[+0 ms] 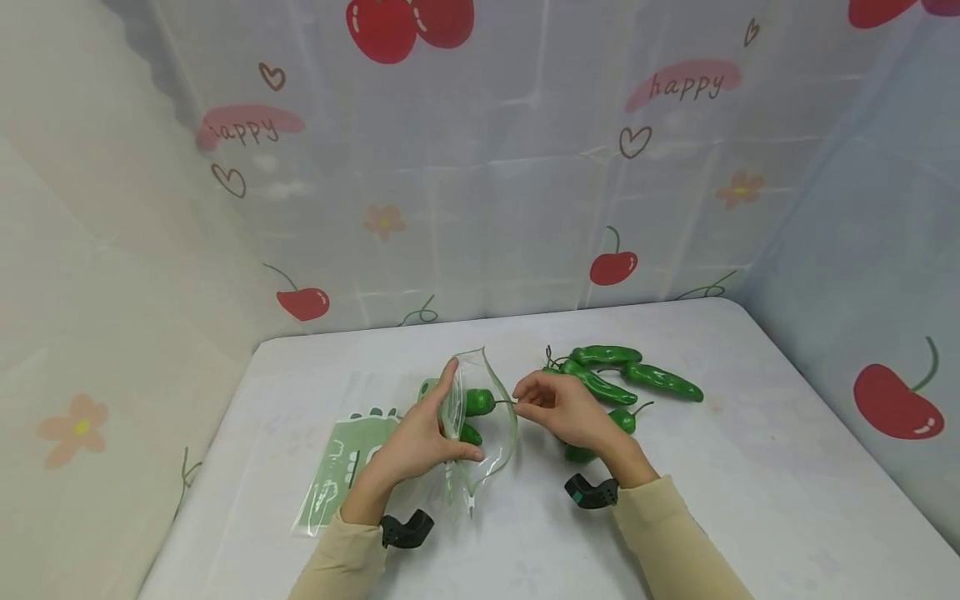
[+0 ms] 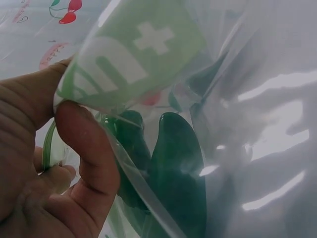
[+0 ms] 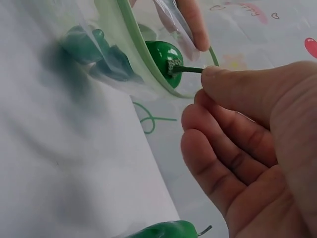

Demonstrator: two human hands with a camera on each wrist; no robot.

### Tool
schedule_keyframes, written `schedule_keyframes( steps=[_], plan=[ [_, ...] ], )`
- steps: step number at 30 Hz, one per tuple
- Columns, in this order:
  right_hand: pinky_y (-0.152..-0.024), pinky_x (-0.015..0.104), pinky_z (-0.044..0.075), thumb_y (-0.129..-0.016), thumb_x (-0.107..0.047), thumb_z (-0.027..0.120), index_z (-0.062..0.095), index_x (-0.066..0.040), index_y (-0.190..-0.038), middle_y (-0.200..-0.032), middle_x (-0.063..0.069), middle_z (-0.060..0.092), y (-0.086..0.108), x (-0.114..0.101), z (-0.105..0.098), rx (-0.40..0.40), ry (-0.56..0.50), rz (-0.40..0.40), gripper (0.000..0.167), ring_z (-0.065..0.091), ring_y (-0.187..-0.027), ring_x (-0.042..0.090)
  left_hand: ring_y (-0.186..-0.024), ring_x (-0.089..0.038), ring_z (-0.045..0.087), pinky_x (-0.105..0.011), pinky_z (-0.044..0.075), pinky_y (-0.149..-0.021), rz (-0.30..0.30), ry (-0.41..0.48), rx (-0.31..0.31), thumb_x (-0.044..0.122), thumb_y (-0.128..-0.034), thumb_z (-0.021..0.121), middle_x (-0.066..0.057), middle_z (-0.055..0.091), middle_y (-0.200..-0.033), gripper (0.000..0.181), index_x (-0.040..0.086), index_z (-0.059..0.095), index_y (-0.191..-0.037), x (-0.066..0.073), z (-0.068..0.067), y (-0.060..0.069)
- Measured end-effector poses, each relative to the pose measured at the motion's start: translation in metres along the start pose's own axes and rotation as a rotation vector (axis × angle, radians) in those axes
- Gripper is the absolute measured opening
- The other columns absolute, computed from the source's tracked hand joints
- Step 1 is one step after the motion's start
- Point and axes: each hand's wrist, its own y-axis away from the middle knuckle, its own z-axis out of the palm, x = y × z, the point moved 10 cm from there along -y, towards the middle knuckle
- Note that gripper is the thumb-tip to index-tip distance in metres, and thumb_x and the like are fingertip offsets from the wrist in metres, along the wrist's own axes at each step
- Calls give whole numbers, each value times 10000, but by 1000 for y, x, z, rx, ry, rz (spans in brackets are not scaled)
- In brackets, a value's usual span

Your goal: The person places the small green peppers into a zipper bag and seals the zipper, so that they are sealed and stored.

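Note:
My left hand point(image 1: 408, 446) grips one side of a clear zip bag point(image 1: 498, 462) with green print. In the left wrist view its thumb and fingers pinch the printed film point(image 2: 143, 54). Several green peppers point(image 2: 181, 163) show through the plastic. At the bag's mouth, my right hand point(image 1: 570, 408) pinches the thin stem of a green pepper point(image 3: 163, 54). This pepper's body lies inside the green-edged opening, while its stem points out toward my right fingers. Part of the bag is hidden behind my left hand.
Loose green peppers point(image 1: 663, 381) lie on the white table point(image 1: 750, 483) beyond and beside my right hand. Left of the bag, another green-printed bag point(image 1: 341, 467) lies flat. A cherry-patterned curtain point(image 1: 480, 208) stands behind the table.

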Motion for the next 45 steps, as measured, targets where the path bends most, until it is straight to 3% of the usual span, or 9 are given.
schedule_keyframes(
  steps=[6,11,19,24,30,40,45],
  plan=[
    [-748,270,555,-928,-209,790,766,-213,-1016,-928,-71,741,-1,-3,-1,81,-22,-10,92,664,-827,120,-588,-143,489,-318,499,-578,7,-7,-12,302,-725,961,-86,466,-1546,1328,371,27,-1666,2,3,0],
    [-643,251,515,-933,-191,782,789,-206,-997,-895,-60,745,-1,-5,-2,173,-26,-10,67,610,-734,137,-592,-147,503,-319,505,-584,14,-1,-13,286,-731,958,-105,522,-1478,1327,352,23,-1670,1,3,1],
    [-555,243,461,-935,-176,777,803,-198,-1000,-838,-60,738,0,-12,3,237,-15,-58,74,554,-642,98,-596,-154,519,-325,509,-592,19,2,-21,289,-735,956,-116,496,-1514,1331,430,-2,-1647,2,5,0],
    [-540,238,433,-925,-176,789,810,-183,-1006,-812,-29,733,0,-15,7,248,-3,-66,85,524,-623,81,-563,-138,496,-319,497,-568,20,-7,-28,282,-740,953,-117,529,-1478,1326,439,-7,-1643,3,6,1],
    [-522,243,405,-923,-182,791,811,-185,-1016,-740,-40,687,-1,-14,11,243,0,-45,95,499,-605,94,-534,-118,459,-310,490,-563,14,-10,-26,272,-746,949,-63,356,-1638,1316,429,3,-1646,4,6,1],
    [-526,244,423,-921,-171,793,802,-227,-986,-803,-80,718,0,-13,0,290,14,-63,86,522,-607,98,-553,-129,482,-314,503,-591,12,2,-21,259,-743,952,-102,414,-1591,1319,403,10,-1656,5,5,2],
    [-562,250,439,-927,-187,789,801,-233,-995,-830,-82,722,0,-6,-7,279,9,-21,83,539,-652,125,-582,-142,516,-316,518,-628,21,7,-19,260,-739,954,-112,418,-1589,1321,391,16,-1660,5,5,1]
  ],
)
